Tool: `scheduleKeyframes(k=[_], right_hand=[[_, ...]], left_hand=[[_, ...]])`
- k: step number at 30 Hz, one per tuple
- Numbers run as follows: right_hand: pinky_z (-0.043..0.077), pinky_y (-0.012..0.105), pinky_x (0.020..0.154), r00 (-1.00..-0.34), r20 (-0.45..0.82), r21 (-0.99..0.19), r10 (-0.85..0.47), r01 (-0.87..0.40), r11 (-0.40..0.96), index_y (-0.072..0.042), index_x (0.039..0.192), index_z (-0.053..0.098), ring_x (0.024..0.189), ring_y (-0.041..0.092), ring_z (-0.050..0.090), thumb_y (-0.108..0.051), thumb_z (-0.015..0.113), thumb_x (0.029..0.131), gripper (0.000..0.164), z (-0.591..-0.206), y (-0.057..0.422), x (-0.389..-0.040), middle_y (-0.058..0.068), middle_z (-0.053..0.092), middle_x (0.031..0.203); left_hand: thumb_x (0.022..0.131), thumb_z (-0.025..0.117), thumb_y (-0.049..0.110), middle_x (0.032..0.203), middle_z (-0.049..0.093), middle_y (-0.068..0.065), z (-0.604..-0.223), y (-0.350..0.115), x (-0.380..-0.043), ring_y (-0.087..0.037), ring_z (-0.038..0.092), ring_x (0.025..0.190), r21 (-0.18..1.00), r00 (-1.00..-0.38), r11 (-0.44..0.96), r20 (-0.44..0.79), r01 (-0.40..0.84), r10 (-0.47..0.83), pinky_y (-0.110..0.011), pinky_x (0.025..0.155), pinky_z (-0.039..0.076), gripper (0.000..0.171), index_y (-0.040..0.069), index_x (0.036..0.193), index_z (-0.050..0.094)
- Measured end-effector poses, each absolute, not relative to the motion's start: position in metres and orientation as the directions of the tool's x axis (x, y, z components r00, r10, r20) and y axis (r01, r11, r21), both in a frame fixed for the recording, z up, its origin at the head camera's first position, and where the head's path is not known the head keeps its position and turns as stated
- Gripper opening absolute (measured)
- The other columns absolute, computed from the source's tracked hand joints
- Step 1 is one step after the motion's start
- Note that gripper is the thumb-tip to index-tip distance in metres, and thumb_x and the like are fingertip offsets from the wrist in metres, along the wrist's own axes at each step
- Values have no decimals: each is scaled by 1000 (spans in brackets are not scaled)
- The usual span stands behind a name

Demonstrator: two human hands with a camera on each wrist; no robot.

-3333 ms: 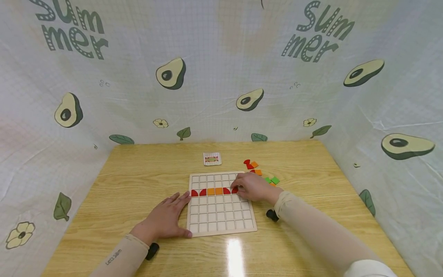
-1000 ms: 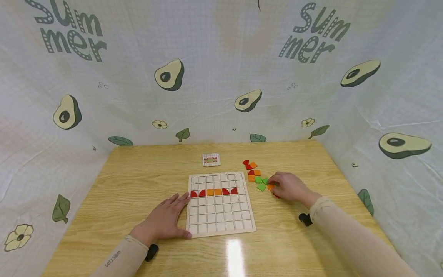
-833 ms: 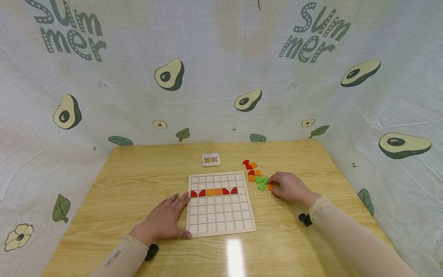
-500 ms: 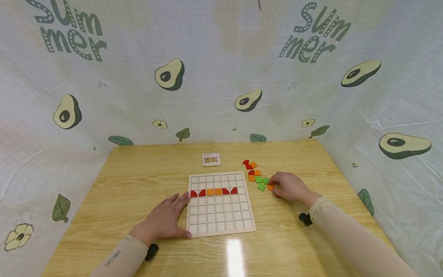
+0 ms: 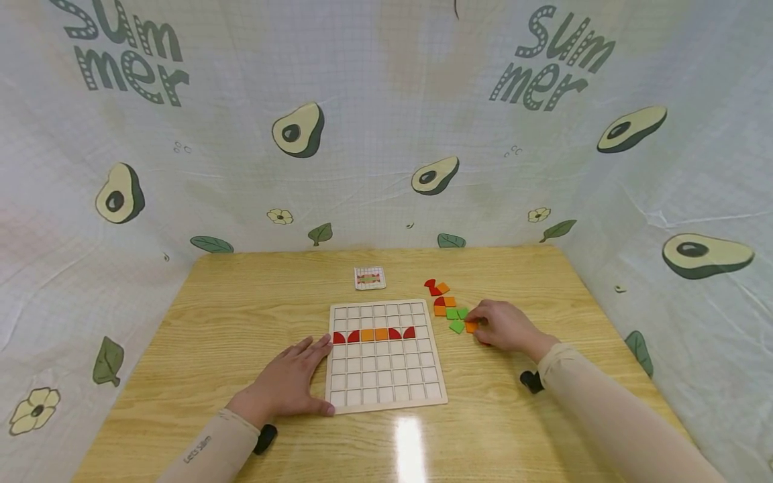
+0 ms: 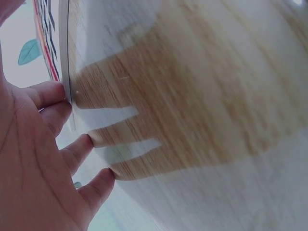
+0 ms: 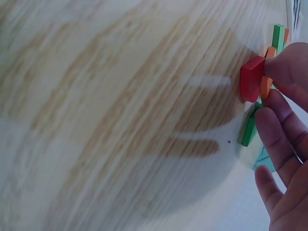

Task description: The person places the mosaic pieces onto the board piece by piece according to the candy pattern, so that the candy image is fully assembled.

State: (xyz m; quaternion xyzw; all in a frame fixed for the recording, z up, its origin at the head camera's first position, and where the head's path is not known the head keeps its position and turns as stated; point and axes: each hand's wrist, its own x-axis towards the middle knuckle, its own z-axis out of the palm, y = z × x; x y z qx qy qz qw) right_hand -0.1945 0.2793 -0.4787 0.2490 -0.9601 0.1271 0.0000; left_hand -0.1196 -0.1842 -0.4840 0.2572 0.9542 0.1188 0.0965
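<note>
A square wooden grid board (image 5: 386, 389) lies mid-table. One row holds two orange square tiles (image 5: 374, 334) between pairs of red quarter-round tiles (image 5: 339, 337). The left hand (image 5: 280, 384) rests flat with fingers spread, its fingertips and thumb at the board's left edge. Right of the board, among loose tiles, the right hand (image 5: 504, 325) has thumb and index finger on opposite ends of an orange tile (image 7: 266, 87), pinching it. A red tile (image 7: 251, 79) stands right beside that one in the right wrist view, and a green tile (image 7: 249, 130) lies close under the fingers.
Behind the board lies a small pattern card (image 5: 370, 278). Loose green tiles (image 5: 457, 327) and several red and orange tiles (image 5: 440, 310) trail along the board's right side. A printed cloth (image 5: 374, 221) hangs behind the wooden table (image 5: 241, 295).
From the board's row, the right hand has moved right to the loose tiles, leaving a red tile in the row. Lately its fingers have shifted only slightly. The left hand stays put.
</note>
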Motion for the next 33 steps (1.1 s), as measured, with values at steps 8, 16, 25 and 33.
scheduleKeyframes(k=[8, 16, 25, 33], right_hand=[[51, 36, 75, -880, 74, -251, -469, -472, 845, -15, 105, 76, 77, 12, 53, -16, 77, 80, 25, -476, 279, -194, -4, 64, 96], [51, 34, 74, -849, 110, -252, -517, -527, 812, -14, 107, 77, 78, 11, 56, -16, 77, 82, 25, -469, 267, -199, -5, 66, 98], [50, 33, 77, -806, 137, -284, -576, -589, 757, -16, 106, 77, 82, 13, 58, -17, 76, 84, 23, -462, 215, -209, -5, 67, 101], [50, 24, 72, -754, 62, -331, -654, -634, 699, -19, 111, 76, 82, 9, 59, -21, 75, 87, 24, -456, 144, -210, -9, 65, 102]], left_hand=[[67, 70, 81, 162, 27, -1, -486, -184, -120, -36, 25, 146, 264, -848, 843, -133, 469, 513, -60, 110, 29, 117, 10, 155, 38], [66, 67, 83, 162, 27, 0, -486, -184, -121, -36, 26, 146, 266, -849, 845, -136, 465, 510, -60, 110, 29, 118, 11, 155, 38], [67, 69, 81, 163, 27, 0, -486, -184, -121, -36, 25, 146, 263, -847, 844, -137, 468, 513, -60, 110, 29, 117, 10, 155, 38], [66, 71, 79, 162, 28, -1, -484, -186, -119, -36, 26, 146, 280, -849, 839, -124, 467, 513, -60, 110, 29, 117, 10, 154, 39]])
